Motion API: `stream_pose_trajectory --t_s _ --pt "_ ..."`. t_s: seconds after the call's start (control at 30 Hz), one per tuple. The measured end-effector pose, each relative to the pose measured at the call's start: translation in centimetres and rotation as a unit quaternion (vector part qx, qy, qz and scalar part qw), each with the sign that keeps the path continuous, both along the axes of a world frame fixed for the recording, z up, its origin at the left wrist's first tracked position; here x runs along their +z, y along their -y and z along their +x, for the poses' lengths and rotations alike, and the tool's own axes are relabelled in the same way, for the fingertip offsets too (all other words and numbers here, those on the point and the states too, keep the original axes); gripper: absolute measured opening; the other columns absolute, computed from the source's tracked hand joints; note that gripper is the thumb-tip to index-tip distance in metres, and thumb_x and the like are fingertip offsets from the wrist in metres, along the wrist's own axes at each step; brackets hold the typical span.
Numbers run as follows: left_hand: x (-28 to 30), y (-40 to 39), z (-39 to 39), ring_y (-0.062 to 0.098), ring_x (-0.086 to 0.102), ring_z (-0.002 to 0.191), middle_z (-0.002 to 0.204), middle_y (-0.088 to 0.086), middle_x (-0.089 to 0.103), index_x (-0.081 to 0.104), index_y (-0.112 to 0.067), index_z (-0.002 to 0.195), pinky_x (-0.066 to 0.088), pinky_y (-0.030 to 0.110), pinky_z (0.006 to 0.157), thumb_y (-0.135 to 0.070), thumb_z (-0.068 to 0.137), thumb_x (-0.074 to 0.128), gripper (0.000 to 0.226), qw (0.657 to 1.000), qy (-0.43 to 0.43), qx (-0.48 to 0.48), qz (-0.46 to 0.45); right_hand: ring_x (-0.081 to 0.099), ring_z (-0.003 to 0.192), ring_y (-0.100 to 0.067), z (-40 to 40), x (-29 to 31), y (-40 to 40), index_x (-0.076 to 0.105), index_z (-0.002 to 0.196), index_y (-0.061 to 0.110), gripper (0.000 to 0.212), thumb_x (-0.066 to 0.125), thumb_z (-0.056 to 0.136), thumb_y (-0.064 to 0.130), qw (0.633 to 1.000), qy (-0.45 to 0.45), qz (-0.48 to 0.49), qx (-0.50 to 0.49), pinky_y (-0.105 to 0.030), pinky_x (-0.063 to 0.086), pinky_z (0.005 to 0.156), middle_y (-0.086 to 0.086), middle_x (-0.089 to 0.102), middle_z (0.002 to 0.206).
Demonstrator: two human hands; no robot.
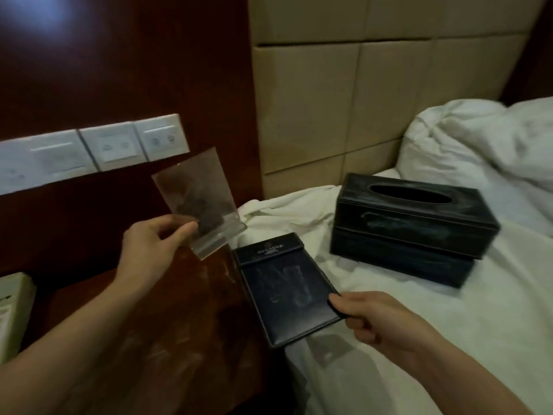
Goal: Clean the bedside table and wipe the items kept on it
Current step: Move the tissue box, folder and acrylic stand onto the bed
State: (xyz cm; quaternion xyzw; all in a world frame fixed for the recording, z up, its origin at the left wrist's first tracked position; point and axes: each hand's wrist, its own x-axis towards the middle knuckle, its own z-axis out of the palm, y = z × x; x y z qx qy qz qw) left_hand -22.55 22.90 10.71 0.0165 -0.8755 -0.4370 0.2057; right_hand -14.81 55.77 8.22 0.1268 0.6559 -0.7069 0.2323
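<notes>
Dim bedroom; dark reddish wood wall panel [119,70] is carrying a row of white switch plates [98,151]; padded beige headboard [344,100] in square tiles is rising behind the bed [449,324]; white sheet is lying rumpled, crumpled white duvet [484,151] is bunching at the far right. Bedside worktop [185,310] is showing at lower left, glossy dark red-brown wood with pale smears and dusty streaks on the top; a pale boxy object [12,313] is sitting at its left edge (cut off by the frame, cannot tell what it is).

Left hand [149,250] is holding a clear acrylic sign stand [197,202] up above the worktop, tilted; thumb and fingers [185,232] are pinching its lower edge; stand is flat, rectangular, see-through with a bent foot, dark blurred insert inside. Right hand [374,319] is gripping the near right corner of a black leather-look notepad holder [287,292], fingers curling under and thumb on top; holder is flat, stitched, with a flap at the far end bearing small unreadable print; it is lying across the bed edge, partly overhanging the worktop side. Black tissue box [413,226] is resting on the sheet further right, well apart from both hands; rectangular, leather-look, oval slot on top, greyish smudges on its front.
</notes>
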Motion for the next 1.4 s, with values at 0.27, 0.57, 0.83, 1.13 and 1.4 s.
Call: stream_pose_trajectory --t_s 0.27,0.57,0.83,1.13,1.4 --pt "3.6 -13.9 2.1 0.011 0.073 0.076 0.081 -0.008 0.079 0.08 -0.027 0.089 0.058 0.027 0.077 -0.022 0.09 0.077 0.006 0.98 -0.052 -0.16 0.106 0.027 0.05 -0.008 7.5 3.5 -12.0 0.078 0.079 0.004 0.022 0.063 0.089 0.018 0.991 -0.028 0.076 -0.107 -0.018 0.021 0.043 0.001 0.033 0.061" --pt "5.7 -24.5 -4.4 -0.004 0.065 0.078 0.077 -0.02 0.067 0.08 -0.018 0.104 0.058 0.023 0.075 -0.024 0.095 0.071 0.014 0.991 -0.077 -0.097 0.057 0.044 0.042 -0.003 2.2 8.5 -17.5 0.06 0.082 0.012 0.015 0.059 0.096 0.015 0.944 -0.15 -0.008 -0.295 -0.014 0.043 0.042 0.005 0.046 0.051" --pt "4.6 -29.7 -8.5 0.012 0.071 0.09 0.096 -0.004 0.079 0.081 -0.018 0.102 0.061 0.04 0.087 -0.025 0.097 0.069 0.015 0.99 -0.05 -0.11 0.071 0.066 0.077 -0.016 -3.7 6.9 -16.9 0.064 0.106 -0.006 0.018 0.067 0.09 0.002 0.899 -0.131 -0.089 -0.409 -0.014 0.057 0.056 -0.013 0.068 0.098" --pt "4.4 -30.3 -9.9 0.014 0.069 0.098 0.103 -0.005 0.078 0.08 -0.02 0.109 0.058 0.04 0.093 -0.032 0.095 0.071 0.02 0.99 -0.015 -0.123 0.071 0.067 0.063 -0.027 -3.8 5.2 -16.6 0.051 0.116 0.001 0.04 0.075 0.086 0.009 0.893 -0.167 0.023 -0.417 -0.021 0.057 0.049 -0.03 0.067 0.094" --pt "4.3 -28.3 -8.0 0.009 0.065 0.097 0.099 -0.011 0.071 0.074 -0.02 0.116 0.053 0.029 0.092 -0.035 0.091 0.076 0.03 0.985 0.033 -0.165 0.036 0.064 0.077 -0.024 -2.7 4.5 -16.6 0.051 0.112 0.01 0.043 0.073 0.086 0.037 0.88 -0.185 0.231 -0.372 -0.039 0.053 0.069 -0.012 0.066 0.095"
